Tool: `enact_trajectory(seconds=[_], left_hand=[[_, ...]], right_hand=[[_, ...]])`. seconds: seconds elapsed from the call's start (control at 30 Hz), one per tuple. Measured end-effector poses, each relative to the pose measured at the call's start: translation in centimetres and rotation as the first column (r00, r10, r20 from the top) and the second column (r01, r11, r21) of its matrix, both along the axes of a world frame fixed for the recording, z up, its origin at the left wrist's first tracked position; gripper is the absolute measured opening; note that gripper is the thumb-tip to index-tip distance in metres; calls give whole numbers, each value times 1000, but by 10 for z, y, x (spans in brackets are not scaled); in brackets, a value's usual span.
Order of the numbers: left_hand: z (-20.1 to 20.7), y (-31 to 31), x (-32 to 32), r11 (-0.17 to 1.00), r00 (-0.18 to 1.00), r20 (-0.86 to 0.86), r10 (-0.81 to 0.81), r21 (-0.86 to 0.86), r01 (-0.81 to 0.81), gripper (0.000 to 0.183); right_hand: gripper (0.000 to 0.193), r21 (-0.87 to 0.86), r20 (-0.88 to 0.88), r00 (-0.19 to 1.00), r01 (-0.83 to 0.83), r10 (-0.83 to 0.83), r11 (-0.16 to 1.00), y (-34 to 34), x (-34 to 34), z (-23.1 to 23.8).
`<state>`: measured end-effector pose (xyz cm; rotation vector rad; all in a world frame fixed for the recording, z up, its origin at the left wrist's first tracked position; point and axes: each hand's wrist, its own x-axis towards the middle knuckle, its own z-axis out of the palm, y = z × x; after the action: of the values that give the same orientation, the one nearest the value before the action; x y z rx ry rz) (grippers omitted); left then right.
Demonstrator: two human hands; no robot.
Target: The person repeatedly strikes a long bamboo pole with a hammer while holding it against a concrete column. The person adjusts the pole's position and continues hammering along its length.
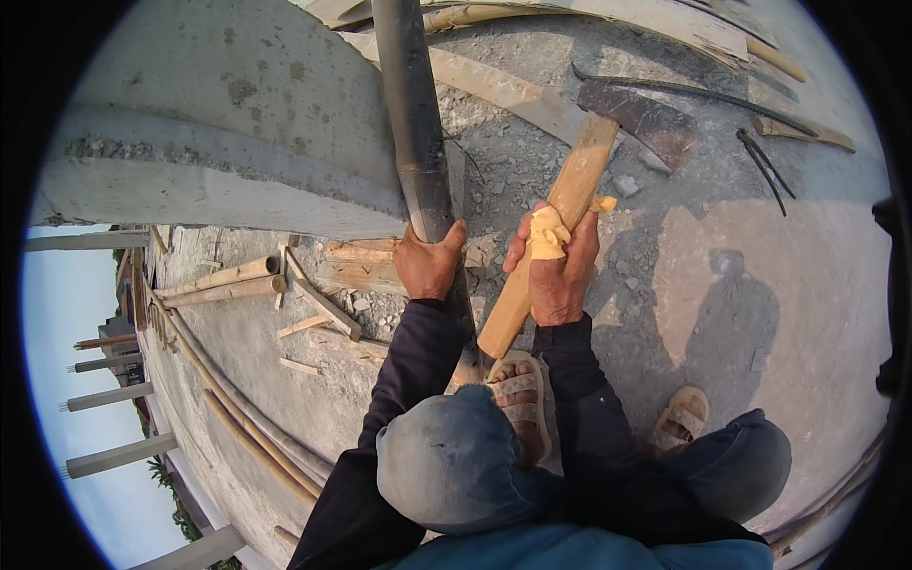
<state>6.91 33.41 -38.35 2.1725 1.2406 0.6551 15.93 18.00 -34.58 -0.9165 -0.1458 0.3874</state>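
Observation:
A dark, weathered bamboo pole (410,104) runs from the top of the view down past a concrete block toward my left foot. My left hand (427,264) is closed around it, thumb up along its side. In my right hand (562,271) is an axe (581,176), gripped at the middle of its thick, squared wooden handle. Its dark, rusty head (646,122) points away from me, with the wide edge to the right. A yellow cloth strip (548,234) is wrapped at my right thumb and partly hides the grip. The axe head is apart from the pole.
A large concrete block (228,114) stands at the upper left, close to the pole. Bamboo poles (233,275) and wood scraps (328,309) lie on the left. Boards, a black strap and bent rods (765,163) lie ahead. My sandalled feet are on the rubble-strewn concrete.

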Motion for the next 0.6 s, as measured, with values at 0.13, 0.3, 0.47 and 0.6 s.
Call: enact_trajectory(seconds=[0.13, 0.3, 0.47, 0.6], left_hand=[[-3, 2, -2, 999, 999, 37, -18, -33, 20, 54], [3, 2, 3, 999, 1000, -8, 17, -31, -17, 59], [-4, 3, 0, 1000, 999, 36, -3, -5, 3, 54], [-6, 4, -4, 1000, 999, 30, -14, -5, 14, 59]], right_hand=[[48, 141, -42, 956, 293, -290, 946, 10, -5, -2], [44, -292, -23, 928, -363, 373, 885, 30, -37, -20], [50, 31, 34, 997, -70, 68, 997, -12, 9, -8], [55, 138, -7, 941, 337, -339, 931, -13, 19, 6]])
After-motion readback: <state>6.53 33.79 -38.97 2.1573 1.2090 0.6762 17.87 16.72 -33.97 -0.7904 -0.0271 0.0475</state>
